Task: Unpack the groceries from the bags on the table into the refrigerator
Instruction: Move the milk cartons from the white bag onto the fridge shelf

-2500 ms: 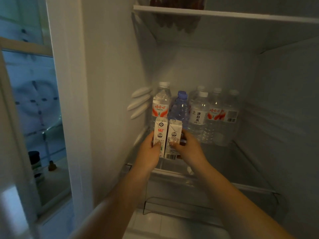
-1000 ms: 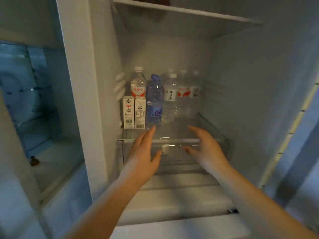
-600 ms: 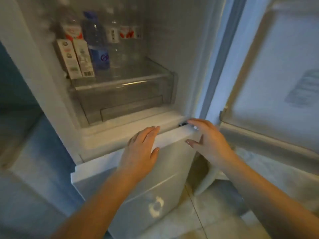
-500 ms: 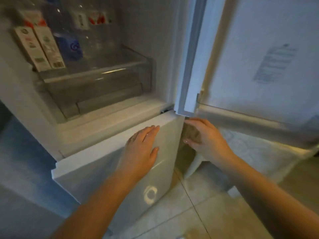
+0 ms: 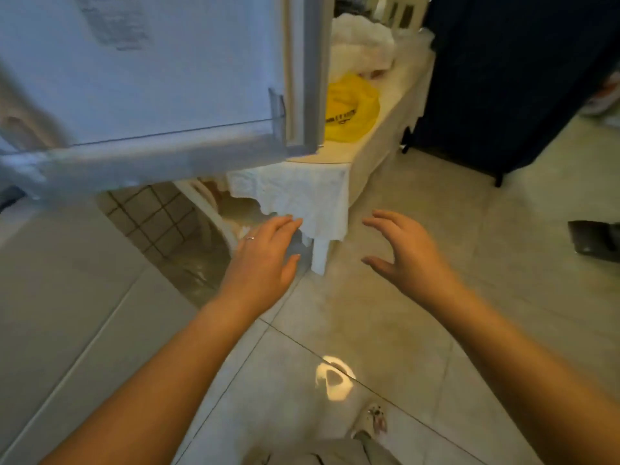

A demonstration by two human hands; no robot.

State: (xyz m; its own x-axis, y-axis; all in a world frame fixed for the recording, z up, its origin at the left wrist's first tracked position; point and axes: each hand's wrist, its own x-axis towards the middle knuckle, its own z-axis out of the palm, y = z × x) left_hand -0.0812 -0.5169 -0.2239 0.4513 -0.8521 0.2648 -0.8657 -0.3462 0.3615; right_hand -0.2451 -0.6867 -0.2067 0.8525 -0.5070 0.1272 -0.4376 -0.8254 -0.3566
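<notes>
Cartons are left shelved; the view is now turned to the desk (image 5: 339, 156).
Left hand (image 5: 265, 260) and right hand (image 5: 406, 253) are held spread and empty; the yellow bag (image 5: 352, 109) is next.

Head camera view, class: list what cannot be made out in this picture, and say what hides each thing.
- Contents of the yellow bag: opaque plastic, and the open refrigerator door covers its left side.
- Refrigerator shelves: out of frame.
- White bags on the table: their contents are not visible.
- Label on the door: blurred, unreadable.
- Dark object on the floor: cut by the right edge.
- Left hand and right hand: empty, fingers spread.
</notes>
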